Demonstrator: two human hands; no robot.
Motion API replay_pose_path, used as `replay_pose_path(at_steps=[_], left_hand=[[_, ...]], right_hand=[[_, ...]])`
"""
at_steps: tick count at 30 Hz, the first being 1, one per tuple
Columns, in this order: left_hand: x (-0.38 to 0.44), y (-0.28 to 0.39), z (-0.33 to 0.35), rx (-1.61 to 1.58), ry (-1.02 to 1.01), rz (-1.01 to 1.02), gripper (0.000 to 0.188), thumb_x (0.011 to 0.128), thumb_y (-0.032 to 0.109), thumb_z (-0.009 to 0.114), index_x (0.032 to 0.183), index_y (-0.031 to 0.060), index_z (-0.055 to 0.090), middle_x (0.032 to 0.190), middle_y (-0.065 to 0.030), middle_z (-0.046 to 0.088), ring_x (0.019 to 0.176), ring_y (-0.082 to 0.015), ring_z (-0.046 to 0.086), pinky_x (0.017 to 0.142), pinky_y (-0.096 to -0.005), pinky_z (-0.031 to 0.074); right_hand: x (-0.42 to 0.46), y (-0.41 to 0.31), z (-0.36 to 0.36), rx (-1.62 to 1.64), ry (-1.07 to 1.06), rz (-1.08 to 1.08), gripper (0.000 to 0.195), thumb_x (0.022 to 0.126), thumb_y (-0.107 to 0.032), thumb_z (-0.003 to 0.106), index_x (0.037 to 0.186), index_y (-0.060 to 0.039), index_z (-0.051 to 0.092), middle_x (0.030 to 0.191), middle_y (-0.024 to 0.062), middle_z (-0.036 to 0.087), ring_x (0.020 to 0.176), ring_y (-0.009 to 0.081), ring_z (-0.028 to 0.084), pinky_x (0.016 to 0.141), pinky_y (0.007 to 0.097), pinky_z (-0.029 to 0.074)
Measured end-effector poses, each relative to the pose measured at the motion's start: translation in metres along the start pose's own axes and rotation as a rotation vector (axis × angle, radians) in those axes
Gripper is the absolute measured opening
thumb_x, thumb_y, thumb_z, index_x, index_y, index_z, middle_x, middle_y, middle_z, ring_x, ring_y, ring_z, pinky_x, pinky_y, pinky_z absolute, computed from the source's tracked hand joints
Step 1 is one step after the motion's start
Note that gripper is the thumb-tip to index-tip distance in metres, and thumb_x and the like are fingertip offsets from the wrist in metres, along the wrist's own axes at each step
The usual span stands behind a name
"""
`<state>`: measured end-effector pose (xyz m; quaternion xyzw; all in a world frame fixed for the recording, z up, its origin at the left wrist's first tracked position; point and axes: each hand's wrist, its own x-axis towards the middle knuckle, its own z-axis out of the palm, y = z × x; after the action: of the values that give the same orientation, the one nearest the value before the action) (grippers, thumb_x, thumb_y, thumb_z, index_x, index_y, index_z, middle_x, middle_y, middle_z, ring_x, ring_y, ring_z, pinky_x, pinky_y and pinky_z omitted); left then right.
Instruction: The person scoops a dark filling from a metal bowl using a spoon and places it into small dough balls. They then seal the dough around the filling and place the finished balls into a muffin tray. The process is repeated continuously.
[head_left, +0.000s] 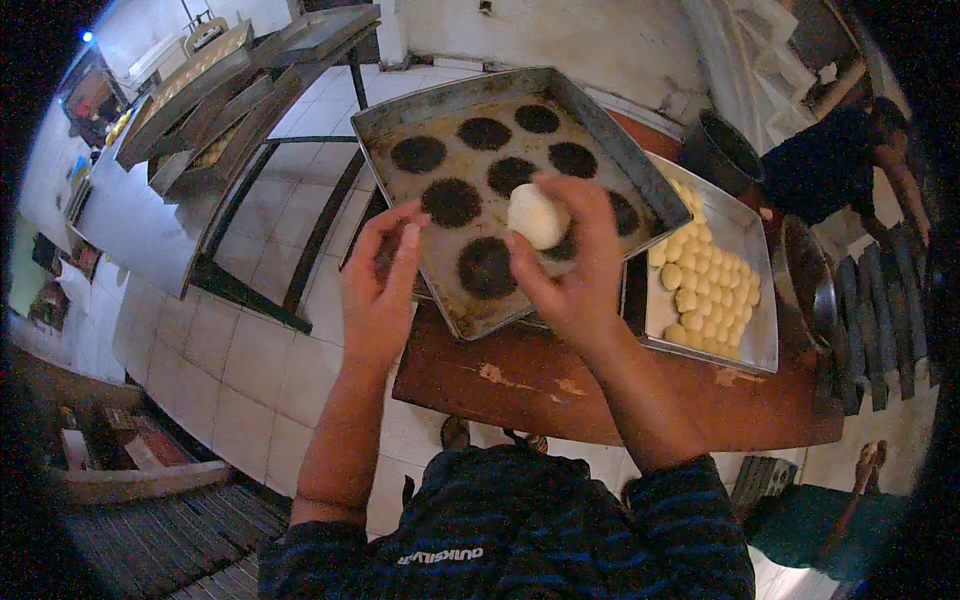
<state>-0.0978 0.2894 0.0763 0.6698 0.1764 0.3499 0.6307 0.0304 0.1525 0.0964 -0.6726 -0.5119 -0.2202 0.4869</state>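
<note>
My right hand (574, 255) grips a smooth, pale dough ball (534, 217) between thumb and fingers. Beneath it lies a square metal baking tray (480, 334) with raised walls, tilted over the table. Several dark round patches (450, 202) mark the tray's bottom; whether they are hollows or stains I cannot tell. My left hand (384, 270) is over the tray's left edge, fingers curled and apart, with nothing in it. On the right, a second metal tray (757, 330) carries many small yellowish dough balls (709, 289), packed close together.
The brown wooden table (510, 397) has a worn front edge. A dark pot (724, 150) and a metal bowl (806, 281) stand at the right. Another person (825, 165) is beyond them. Stacked trays (217, 112) sit at the upper left, above a tiled floor (247, 390).
</note>
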Motion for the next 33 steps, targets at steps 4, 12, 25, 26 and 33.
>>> replay_pose_path(at_steps=[4, 12, 25, 26, 33], left_hand=[[0.017, -0.013, -0.019, 0.42, -0.224, 0.095, 0.026, 0.088, 0.007, 0.05, 0.113, 0.0031, 0.057, 0.107, -0.0128, 0.063, 0.096, -0.0224, 0.06, 0.083, -0.0295, 0.046], [0.039, -0.046, 0.009, 1.032, -0.87, 0.497, 0.063, 0.074, 0.0, 0.045, 0.136, 0.0025, 0.035, 0.142, -0.0198, 0.034, 0.134, -0.0365, 0.029, 0.109, -0.0471, 0.028], [0.038, -0.04, 0.021, 1.277, -1.036, 0.483, 0.053, 0.082, 0.011, 0.051, 0.133, 0.0039, 0.04, 0.141, -0.0189, 0.033, 0.129, -0.0353, 0.035, 0.103, -0.0503, 0.032], [0.036, -0.035, 0.031, 1.263, -0.929, 0.576, 0.049, 0.083, 0.012, 0.053, 0.131, 0.0044, 0.043, 0.138, -0.0184, 0.037, 0.127, -0.0349, 0.038, 0.102, -0.0489, 0.034], [-0.02, 0.005, 0.177, 0.517, -0.97, 0.562, 0.022, 0.085, 0.017, 0.058, 0.103, 0.006, 0.064, 0.103, -0.0131, 0.063, 0.103, -0.0318, 0.056, 0.092, -0.0412, 0.043]], right_hand=[[-0.032, 0.027, 0.022, -0.279, -0.791, 0.252, 0.046, 0.078, -0.017, 0.066, 0.121, -0.0048, 0.052, 0.12, 0.0166, 0.055, 0.109, 0.0346, 0.052, 0.096, 0.0421, 0.04], [-0.047, 0.007, -0.086, -0.268, -0.098, 0.468, 0.022, 0.083, -0.01, 0.059, 0.105, -0.0036, 0.062, 0.103, 0.0163, 0.062, 0.097, 0.0326, 0.059, 0.086, 0.0387, 0.046], [-0.301, 0.072, -0.177, -0.566, -0.374, 0.95, 0.037, 0.081, -0.016, 0.058, 0.116, -0.004, 0.055, 0.108, 0.0188, 0.059, 0.095, 0.0342, 0.059, 0.082, 0.0402, 0.048], [-0.286, 0.065, -0.173, -0.661, -0.476, 0.911, 0.038, 0.08, -0.019, 0.058, 0.116, -0.005, 0.055, 0.107, 0.0186, 0.06, 0.095, 0.0347, 0.059, 0.082, 0.0407, 0.048], [-0.242, 0.066, -0.202, -0.386, -0.846, 1.164, 0.033, 0.079, -0.015, 0.059, 0.109, -0.0006, 0.056, 0.101, 0.0183, 0.065, 0.092, 0.0327, 0.061, 0.084, 0.0413, 0.047]])
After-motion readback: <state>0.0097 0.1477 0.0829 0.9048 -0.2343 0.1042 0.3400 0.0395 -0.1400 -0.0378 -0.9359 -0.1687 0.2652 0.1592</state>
